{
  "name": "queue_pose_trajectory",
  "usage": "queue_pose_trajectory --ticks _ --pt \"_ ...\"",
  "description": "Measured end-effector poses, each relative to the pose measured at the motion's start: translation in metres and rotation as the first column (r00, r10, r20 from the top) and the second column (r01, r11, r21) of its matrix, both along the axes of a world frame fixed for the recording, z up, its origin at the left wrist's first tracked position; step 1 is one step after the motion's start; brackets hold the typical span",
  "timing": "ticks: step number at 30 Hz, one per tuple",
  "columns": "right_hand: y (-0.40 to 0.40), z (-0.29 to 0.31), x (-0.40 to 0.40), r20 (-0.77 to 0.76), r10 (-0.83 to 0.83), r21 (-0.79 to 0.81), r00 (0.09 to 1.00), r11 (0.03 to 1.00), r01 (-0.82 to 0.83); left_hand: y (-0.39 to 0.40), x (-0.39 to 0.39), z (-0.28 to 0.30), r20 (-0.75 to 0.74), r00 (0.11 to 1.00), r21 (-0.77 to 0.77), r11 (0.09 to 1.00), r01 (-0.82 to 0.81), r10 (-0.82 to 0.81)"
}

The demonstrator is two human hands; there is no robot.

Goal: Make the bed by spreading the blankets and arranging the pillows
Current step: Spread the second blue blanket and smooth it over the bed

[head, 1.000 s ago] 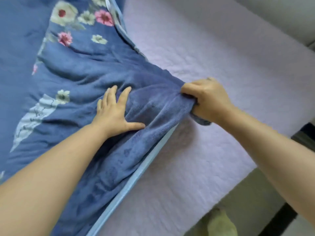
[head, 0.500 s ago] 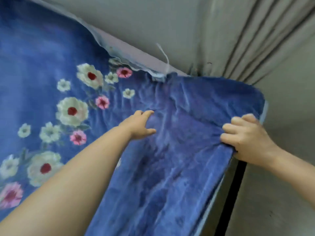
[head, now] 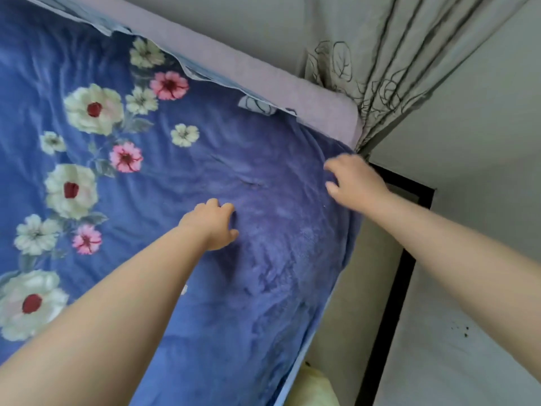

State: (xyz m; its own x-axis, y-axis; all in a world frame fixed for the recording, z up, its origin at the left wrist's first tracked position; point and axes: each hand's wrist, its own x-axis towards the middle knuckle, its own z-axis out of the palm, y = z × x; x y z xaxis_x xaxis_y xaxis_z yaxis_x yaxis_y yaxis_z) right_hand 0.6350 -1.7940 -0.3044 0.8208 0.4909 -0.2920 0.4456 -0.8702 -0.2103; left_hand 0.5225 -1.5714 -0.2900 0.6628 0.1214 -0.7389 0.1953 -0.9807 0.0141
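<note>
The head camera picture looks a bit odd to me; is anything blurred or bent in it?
In the head view the right hand is smeared by motion, the left hand and blanket look sharper, and the wide lens bows the curtain; light is soft, without glare.

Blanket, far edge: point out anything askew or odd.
The blanket stops short of the far side, leaving a strip of mattress bare. Its far edge is wavy and partly flipped, showing pale lining. Wrinkles lie between the left hand and right hand.
</note>
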Motion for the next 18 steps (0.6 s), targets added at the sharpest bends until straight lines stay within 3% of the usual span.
queue_pose_trajectory --ticks 2,4,7,10,12,15,18 --pt "0.018 -0.009 0.032 -0.005 -0.103 0.027 0.995 0.994 0.103 0.011 -0.003 -0.01 0.005 1.0 -0.018 1.0 -0.019 0.019" --pt "0.027 -0.023 0.055 -0.084 -0.186 -0.045 0.979 0.982 0.183 0.02 -0.005 -0.019 0.089 0.995 -0.035 0.999 -0.036 0.039" --pt "0.029 -0.038 0.067 -0.205 -0.34 -0.066 0.918 0.941 0.333 0.027 -0.009 -0.025 0.371 0.919 -0.107 0.989 -0.102 0.135" --pt "0.037 -0.027 0.058 -0.317 -0.365 -0.057 0.875 0.929 0.367 0.029 -0.007 -0.022 0.546 0.808 -0.219 0.969 -0.117 0.221" --pt "0.044 -0.004 0.047 -0.366 -0.338 -0.045 0.867 0.937 0.347 0.028 -0.004 -0.018 0.542 0.813 -0.229 0.968 -0.1 0.213" --pt "0.045 0.057 0.042 -0.352 -0.285 0.179 0.892 0.914 0.363 0.021 0.012 -0.004 0.612 0.777 -0.189 0.981 -0.038 0.148" --pt "0.037 0.134 0.045 -0.336 -0.257 0.412 0.906 0.825 0.386 0.009 0.033 0.021 0.799 0.571 -0.215 0.976 -0.023 0.19"
